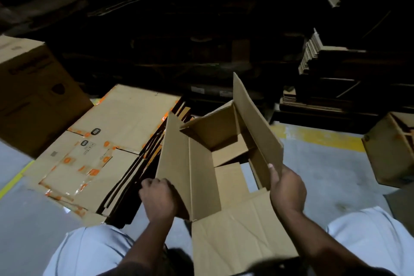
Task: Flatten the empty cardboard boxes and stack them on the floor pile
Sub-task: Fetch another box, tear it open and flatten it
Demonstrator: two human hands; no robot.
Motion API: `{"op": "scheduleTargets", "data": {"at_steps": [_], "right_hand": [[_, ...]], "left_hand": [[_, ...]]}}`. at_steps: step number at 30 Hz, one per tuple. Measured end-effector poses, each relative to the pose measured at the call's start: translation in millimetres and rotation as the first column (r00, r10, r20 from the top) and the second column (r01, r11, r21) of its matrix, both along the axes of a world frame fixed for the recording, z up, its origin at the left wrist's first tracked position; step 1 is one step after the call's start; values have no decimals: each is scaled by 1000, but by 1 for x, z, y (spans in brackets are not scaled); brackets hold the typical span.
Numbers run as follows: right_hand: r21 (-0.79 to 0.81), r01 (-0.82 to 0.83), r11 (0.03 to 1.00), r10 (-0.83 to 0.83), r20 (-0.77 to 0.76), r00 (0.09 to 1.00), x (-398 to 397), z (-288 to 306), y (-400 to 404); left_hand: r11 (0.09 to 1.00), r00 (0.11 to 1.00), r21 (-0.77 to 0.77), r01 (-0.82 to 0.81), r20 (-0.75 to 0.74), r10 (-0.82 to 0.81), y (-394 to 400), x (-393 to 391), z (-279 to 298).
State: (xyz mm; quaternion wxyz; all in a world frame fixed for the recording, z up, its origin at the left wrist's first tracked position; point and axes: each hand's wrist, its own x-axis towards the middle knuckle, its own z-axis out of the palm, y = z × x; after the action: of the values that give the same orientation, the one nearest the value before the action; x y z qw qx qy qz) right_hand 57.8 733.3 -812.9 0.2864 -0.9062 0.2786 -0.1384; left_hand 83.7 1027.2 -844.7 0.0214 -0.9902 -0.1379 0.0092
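- The open box [215, 159] is plain brown cardboard, smooth and dull, with sharp folded edges and faint crease lines on its near flap.
- It has no print on it that can be seen. Its flaps stick up and out, and you can look down through it to the grey floor [324, 177].
- The left hand [159, 197] has its fingers curled around the bottom edge of the box's left flap.
- The right hand [286, 188] grips the box's right wall, with the thumb on the inside.
- The box is held up in front of the person, between both knees, just to the right of the floor pile [107, 150].
- The pile is flat brown cardboard sheets lying on top of each other. The top sheet has shiny clear tape and small orange squares on it.
- Two little dark badges on the top sheet read "mi". A small white label sits near them, too tiny to read.
- A big closed box [33, 94] stands at the left, touching the pile. Its dark writing is too blurry to read.
- A yellow painted line [322, 139] runs across the floor behind.
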Motion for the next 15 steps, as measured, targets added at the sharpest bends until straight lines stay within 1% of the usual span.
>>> {"op": "scheduleTargets", "data": {"at_steps": [2, 3, 4, 5, 6, 7, 8, 9, 10, 11, 12, 13, 14, 15], "right_hand": [[-66, 18, 998, -13, 77, 997, -2, 11, 3], [-120, 14, 993, 1, 125, 992, -3, 16, 4], [-174, 1, 985, 26, 151, 988, -5, 21, 5], [-209, -25, 978, 55, 143, 988, -8, 23, 6], [-227, -60, 972, 88, 118, 989, -10, 24, 6], [-239, -108, 965, 129, 72, 989, -12, 23, 8], [-244, -164, 956, 177, 31, 984, -14, 20, 10], [-266, -209, 941, 220, 14, 975, -16, 16, 14], [-306, -235, 923, 253, 19, 967, -17, 9, 19], [-293, -296, 909, 310, 2, 951, -19, 2, 25], [-217, -355, 909, 361, -12, 932, -20, 2, 30], [-127, -416, 900, 415, -36, 909, -18, -3, 36], [-74, -472, 879, 464, -96, 880, -18, -12, 42], [-59, -534, 843, 521, -150, 840, -17, -16, 48]], "left_hand": [[990, 989, -7, 139, -53, -139, -13, 2, 5], [983, 981, 26, 183, -71, -181, -21, 3, 9], [977, 976, 23, 211, -66, -209, -31, 3, 12], [967, 968, -83, 240, -50, -244, -41, 3, 13], [919, 967, -334, 210, -65, -245, -53, 1, 15], [759, 966, -640, 119, -103, -239, -65, -1, 18], [500, 950, -866, -2, -157, -269, -77, -3, 22], [300, 926, -951, -70, -174, -336, -91, -6, 27], [196, 899, -975, -104, -176, -401, -103, -8, 31], [121, 871, -984, -130, -172, -460, -114, -11, 33], [71, 861, -988, -138, -154, -485, -125, -15, 32], [28, 862, -979, -202, -191, -469, -134, -18, 27], [-30, 881, -956, -293, -258, -396, -142, -19, 25], [-111, 894, -917, -382, -337, -297, -147, -21, 18]]}}
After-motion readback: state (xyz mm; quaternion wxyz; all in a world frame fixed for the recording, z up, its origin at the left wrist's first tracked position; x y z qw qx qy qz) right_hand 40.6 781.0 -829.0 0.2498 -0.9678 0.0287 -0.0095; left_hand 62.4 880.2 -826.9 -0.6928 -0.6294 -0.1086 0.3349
